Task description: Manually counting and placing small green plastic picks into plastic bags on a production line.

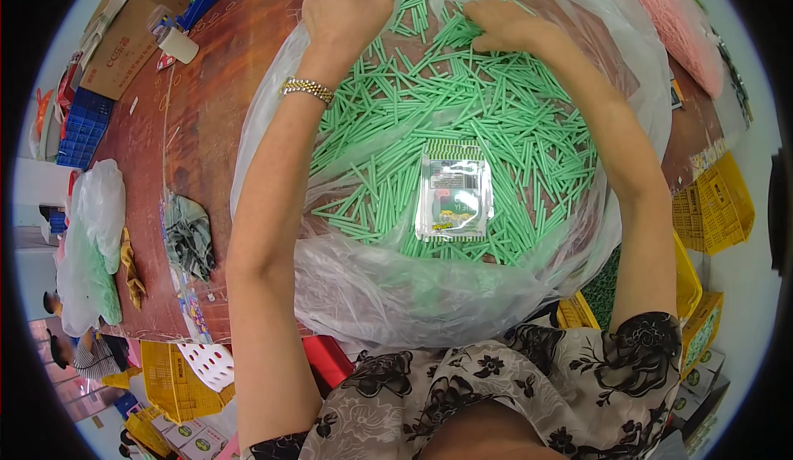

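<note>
A large clear plastic bag [396,299] lies spread open on the reddish-brown table, its rim rolled around a heap of thin green sticks [396,113]. My left hand [347,8], with a two-tone metal watch band [308,89] at the wrist, is closed on the bag's far edge. Inside the bag, at its far side, my right hand [505,23] grips a bunch of green sticks [457,31]; its fingertips are partly hidden. A shiny printed packet [455,193] with green striped ends rests on top of the sticks, nearer to me.
On the wooden table [210,107] at left lie a crumpled dark cloth [189,237], a white cup-like container [178,46], a blue tape dispenser [199,6] and a cardboard box [127,42]. A bag of pink sticks [675,26] lies far right. Yellow crates [722,203] stand beyond the right edge.
</note>
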Motion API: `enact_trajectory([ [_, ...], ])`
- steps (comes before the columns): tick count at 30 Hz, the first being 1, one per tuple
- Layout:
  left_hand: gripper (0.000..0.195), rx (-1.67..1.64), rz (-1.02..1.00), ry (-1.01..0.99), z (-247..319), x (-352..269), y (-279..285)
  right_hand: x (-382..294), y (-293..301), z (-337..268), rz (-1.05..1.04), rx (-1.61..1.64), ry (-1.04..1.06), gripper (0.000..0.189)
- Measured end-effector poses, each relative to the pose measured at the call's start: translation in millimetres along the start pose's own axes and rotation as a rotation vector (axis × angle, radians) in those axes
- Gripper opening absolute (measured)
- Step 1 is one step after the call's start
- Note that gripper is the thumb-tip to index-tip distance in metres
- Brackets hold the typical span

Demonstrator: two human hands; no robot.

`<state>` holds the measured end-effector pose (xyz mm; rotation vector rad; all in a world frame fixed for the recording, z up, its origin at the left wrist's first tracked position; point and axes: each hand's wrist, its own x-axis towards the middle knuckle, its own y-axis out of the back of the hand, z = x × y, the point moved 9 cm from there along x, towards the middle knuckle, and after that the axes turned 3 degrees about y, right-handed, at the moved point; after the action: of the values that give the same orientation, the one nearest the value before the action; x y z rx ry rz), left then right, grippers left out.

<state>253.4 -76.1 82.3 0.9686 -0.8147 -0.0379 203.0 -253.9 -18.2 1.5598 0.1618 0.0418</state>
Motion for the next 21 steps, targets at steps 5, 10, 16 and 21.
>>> enact_trajectory([
  [5, 0.038, 0.108, -0.159, 0.026, -6.5, -6.3, -4.5, -1.3, -20.2, -8.8, 0.217, -0.184, 0.010, 0.042],
  [10, 0.098, 0.245, -0.185, -0.093, 51.6, -32.7, 50.6, -34.8, -1.6, 0.6, 0.314, -0.100, -0.067, 0.037],
  [16, 0.077, -0.312, -0.021, -0.528, 111.8, -105.6, 58.6, -107.0, 28.7, -47.5, 0.624, 0.062, -0.027, 0.012],
  [21, 0.079, -0.683, -0.333, -0.282, 135.0, -142.5, 5.3, -137.3, 17.6, -68.0, 0.670, 0.234, -0.031, 0.019],
])
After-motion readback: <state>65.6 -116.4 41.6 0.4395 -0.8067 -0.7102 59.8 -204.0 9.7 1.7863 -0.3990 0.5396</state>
